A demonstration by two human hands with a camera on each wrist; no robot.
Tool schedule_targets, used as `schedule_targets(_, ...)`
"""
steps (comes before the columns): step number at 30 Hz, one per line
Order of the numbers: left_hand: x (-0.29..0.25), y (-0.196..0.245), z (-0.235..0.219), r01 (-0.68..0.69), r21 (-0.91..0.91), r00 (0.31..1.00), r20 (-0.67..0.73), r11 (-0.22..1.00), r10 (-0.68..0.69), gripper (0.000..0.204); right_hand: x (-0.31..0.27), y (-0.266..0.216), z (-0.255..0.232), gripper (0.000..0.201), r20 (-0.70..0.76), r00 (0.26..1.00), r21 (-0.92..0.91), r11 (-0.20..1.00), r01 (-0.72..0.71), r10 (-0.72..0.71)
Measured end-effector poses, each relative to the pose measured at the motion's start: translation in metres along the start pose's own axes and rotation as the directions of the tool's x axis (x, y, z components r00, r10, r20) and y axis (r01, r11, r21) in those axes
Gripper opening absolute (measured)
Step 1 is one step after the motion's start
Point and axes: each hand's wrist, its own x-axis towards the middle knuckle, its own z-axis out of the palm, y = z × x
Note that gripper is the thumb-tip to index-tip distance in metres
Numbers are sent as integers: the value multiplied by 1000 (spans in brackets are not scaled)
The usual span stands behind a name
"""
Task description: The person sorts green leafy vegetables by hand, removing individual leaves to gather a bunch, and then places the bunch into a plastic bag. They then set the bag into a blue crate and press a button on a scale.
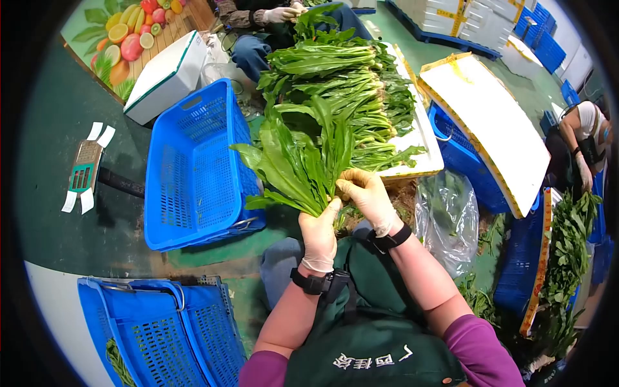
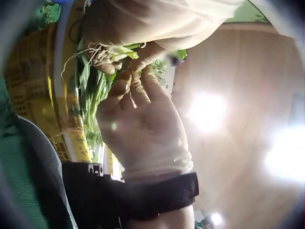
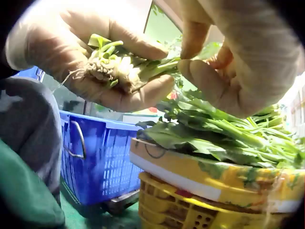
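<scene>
A small bunch of long-leaf greens (image 1: pixel 303 155) fans upward and away from me. My left hand (image 1: pixel 317 237), gloved, grips its lower end; in the right wrist view pale, muddy roots (image 3: pixel 112 71) lie across the palm, held between thumb and fingers. Close beside it my gloved right hand (image 1: pixel 369 198) pinches at the stems (image 3: pixel 164 67) with thumb and fingertips. Behind the bunch, more of the same greens (image 1: pixel 335 74) are piled in rows on a white foam box (image 1: pixel 433 138), their stem ends to the right.
To the left stands a blue crate (image 1: pixel 193 226), with more blue crates (image 1: pixel 158 322) at lower left. A scale display (image 1: pixel 84 164) lies beyond. On the right are a clear plastic bag (image 1: pixel 445 213) and a white foam lid (image 1: pixel 487 122). Other people's gloved hands (image 1: pixel 280 14) show at the top and right.
</scene>
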Motion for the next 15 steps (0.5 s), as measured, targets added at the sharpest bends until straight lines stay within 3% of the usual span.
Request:
schedule_targets(3,0,4,-6,2,-1,999,42,1000,-2,27,1,4,-5,22,107,992,72,995,-76,68)
schedule_targets(5,7,13,-17,214,-41,970,124,976,-207,32,3,-3,-16,20,269,963,-93,996,12,13)
schedule_targets(6,11,18,-21,236,-105,967,121,966,-223,30,8,-5,-25,19,117,982,-292,940,176,-148)
schedule_targets(7,12,22,-23,255,-169,964,115,952,-238,28,20,-4,-36,22,-21,923,-513,797,320,-384)
schedule_targets(8,13,27,-21,209,-239,972,154,948,-176,26,34,-7,-49,25,-111,860,-600,724,341,-498)
schedule_targets(9,12,32,-18,185,-245,981,98,952,-166,26,50,-9,-61,27,-185,773,-683,645,343,-607)
schedule_targets(12,16,29,-16,102,-280,994,77,955,-84,24,95,5,-88,31,-30,863,-857,457,237,-504)
schedule_targets(13,17,27,-18,109,-301,993,76,947,-90,23,99,1,-87,30,46,873,-927,305,219,-486)
schedule_targets(15,16,26,-22,107,-323,993,74,940,-88,22,105,-8,-89,22,97,902,-949,234,211,-421)
